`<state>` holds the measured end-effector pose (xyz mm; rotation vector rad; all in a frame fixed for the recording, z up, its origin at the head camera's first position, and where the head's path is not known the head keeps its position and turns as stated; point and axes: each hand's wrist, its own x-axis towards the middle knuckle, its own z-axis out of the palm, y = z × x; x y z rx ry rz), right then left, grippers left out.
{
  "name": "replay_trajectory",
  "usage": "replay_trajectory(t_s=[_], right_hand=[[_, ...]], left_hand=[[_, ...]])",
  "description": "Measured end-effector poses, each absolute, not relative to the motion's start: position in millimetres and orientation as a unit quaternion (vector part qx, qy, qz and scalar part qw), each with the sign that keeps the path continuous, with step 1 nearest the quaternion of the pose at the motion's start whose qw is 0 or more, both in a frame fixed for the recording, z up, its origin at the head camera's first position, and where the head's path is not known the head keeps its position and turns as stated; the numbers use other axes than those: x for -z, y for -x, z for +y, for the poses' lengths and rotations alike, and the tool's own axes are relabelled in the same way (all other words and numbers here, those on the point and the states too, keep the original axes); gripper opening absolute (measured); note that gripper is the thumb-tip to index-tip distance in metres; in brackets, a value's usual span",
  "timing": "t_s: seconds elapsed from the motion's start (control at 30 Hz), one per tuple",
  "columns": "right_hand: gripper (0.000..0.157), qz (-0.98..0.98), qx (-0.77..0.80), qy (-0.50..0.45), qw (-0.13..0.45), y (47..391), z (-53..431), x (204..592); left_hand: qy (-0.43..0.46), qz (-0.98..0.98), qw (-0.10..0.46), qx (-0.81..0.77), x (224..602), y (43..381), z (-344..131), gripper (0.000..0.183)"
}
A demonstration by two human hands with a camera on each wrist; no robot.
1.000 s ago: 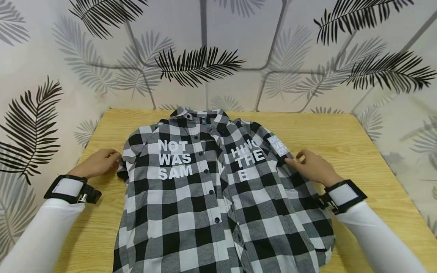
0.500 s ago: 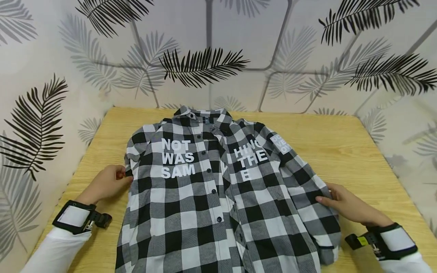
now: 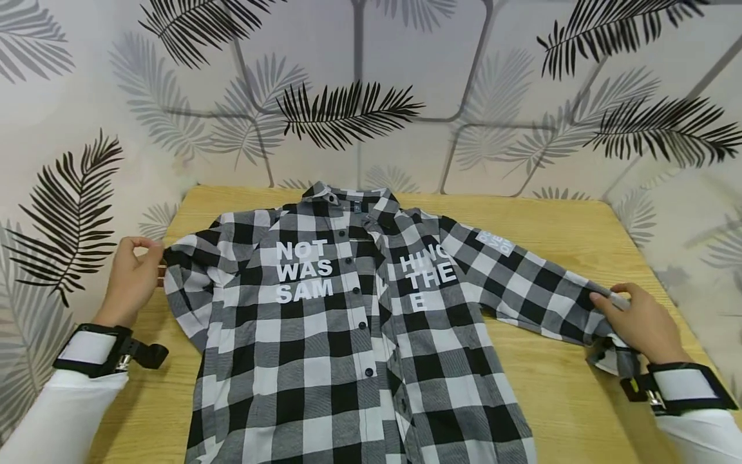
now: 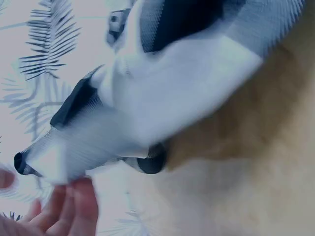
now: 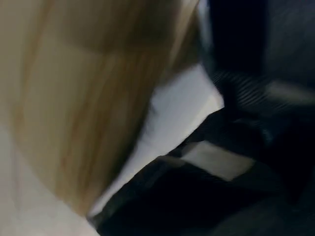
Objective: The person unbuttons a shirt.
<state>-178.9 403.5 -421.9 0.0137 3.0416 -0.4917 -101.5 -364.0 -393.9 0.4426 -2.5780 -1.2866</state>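
Note:
A black, white and grey checked shirt (image 3: 290,328) lies front up on the wooden table, collar at the far side, white lettering on its chest. At its left sleeve (image 3: 194,254), my left hand (image 3: 134,274) pinches the fabric edge. The left wrist view has these fingers (image 4: 81,201) against the lifted, blurred sleeve (image 4: 162,93). On the other side, my right hand (image 3: 646,322) grips the right sleeve (image 3: 539,283) near its cuff, thumb on top. That sleeve stretches out sideways. Dark, blurred cloth (image 5: 197,196) fills much of the right wrist view and hides the fingers.
The wooden table (image 3: 556,386) ends at a wall covering (image 3: 406,154) with printed palm leaves, which also runs along both sides. Each wrist carries a strapped camera (image 3: 147,356).
My right hand has moved down, then outward, drawing the right sleeve out sideways. My left hand dipped, then moved up and left, pulling the left sleeve outward.

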Motion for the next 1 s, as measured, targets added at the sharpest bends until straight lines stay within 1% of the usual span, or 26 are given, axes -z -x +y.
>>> replay_trajectory(t_s=[0.13,0.2,0.23,0.3,0.33,0.4,0.47,0.53,0.6,0.63,0.67,0.7,0.73,0.77,0.8,0.83,0.87,0.9,0.93,1.0], right_hand=[[0.085,0.972,0.2,0.033,0.122,168.2,413.3,421.2],[0.088,0.961,0.23,0.057,0.145,164.1,418.4,420.4],[0.09,0.956,0.244,0.07,0.151,162.3,420.9,420.3],[0.095,0.951,0.252,0.09,0.157,159.9,426.2,420.6],[0.097,0.953,0.246,0.098,0.149,159.5,429.2,421.6],[0.096,0.962,0.223,0.099,0.12,158.7,436.6,423.3],[0.094,0.977,0.18,0.068,0.088,161.4,442.5,423.9],[0.095,0.988,0.14,0.024,0.062,164.2,445.8,422.9],[0.098,0.994,0.099,-0.017,0.048,166.4,444.8,421.1],[0.1,0.995,0.087,-0.035,0.044,167.2,441.8,419.7],[0.101,0.996,0.077,-0.043,0.033,168.0,437.7,418.9],[0.099,0.996,0.071,-0.043,0.018,169.0,432.8,418.1],[0.097,0.997,0.066,-0.038,0.001,170.1,427.3,417.4],[0.094,0.997,0.064,-0.025,-0.023,171.2,420.9,416.9],[0.089,0.997,0.064,-0.005,-0.048,172.5,413.8,416.8],[0.084,0.995,0.069,0.025,-0.069,173.9,407.0,416.7],[0.077,0.991,0.079,0.064,-0.089,175.8,400.5,417.1],[0.071,0.987,0.086,0.1,-0.096,177.8,394.0,417.7],[0.066,0.982,0.094,0.131,-0.094,177.6,388.5,418.4],[0.062,0.976,0.104,0.18,-0.062,177.4,379.5,421.2]], left_hand=[[-0.074,-0.923,-0.014,0.376,407.3,93.4,-365.1,0.081],[-0.044,-0.932,-0.051,0.357,413.5,88.1,-365.5,0.092],[-0.028,-0.935,-0.049,0.35,415.5,86.4,-366.6,0.094],[-0.019,-0.936,-0.023,0.351,412.1,83.4,-369.2,0.093],[-0.021,-0.938,0.003,0.346,406.4,82.2,-370.7,0.092],[-0.047,-0.943,0.079,0.32,389.5,80.2,-372.8,0.085],[-0.086,-0.943,0.174,0.272,369.2,77.5,-373.9,0.072],[-0.111,-0.937,0.255,0.209,351.2,74.1,-371.0,0.056],[-0.093,-0.938,0.297,0.154,340.4,71.0,-366.6,0.04],[-0.07,-0.944,0.294,0.133,337.8,69.4,-363.9,0.033],[-0.04,-0.955,0.269,0.118,336.6,67.4,-361.9,0.027],[-0.013,-0.968,0.224,0.108,336.6,65.6,-360.3,0.022],[0.012,-0.981,0.158,0.11,337.7,64.0,-359.6,0.02],[0.031,-0.989,0.08,0.12,339.4,62.5,-360.0,0.019],[0.039,-0.991,0.001,0.127,341.4,61.5,-361.0,0.026],[0.038,-0.989,-0.06,0.129,344.3,60.5,-362.3,0.036],[0.033,-0.985,-0.102,0.134,347.4,60.2,-364.4,0.046],[0.022,-0.982,-0.126,0.138,350.6,60.4,-366.2,0.054],[0.013,-0.981,-0.132,0.143,354.5,62.4,-367.8,0.058],[0.007,-0.984,-0.101,0.149,363.8,67.6,-370.3,0.063]])
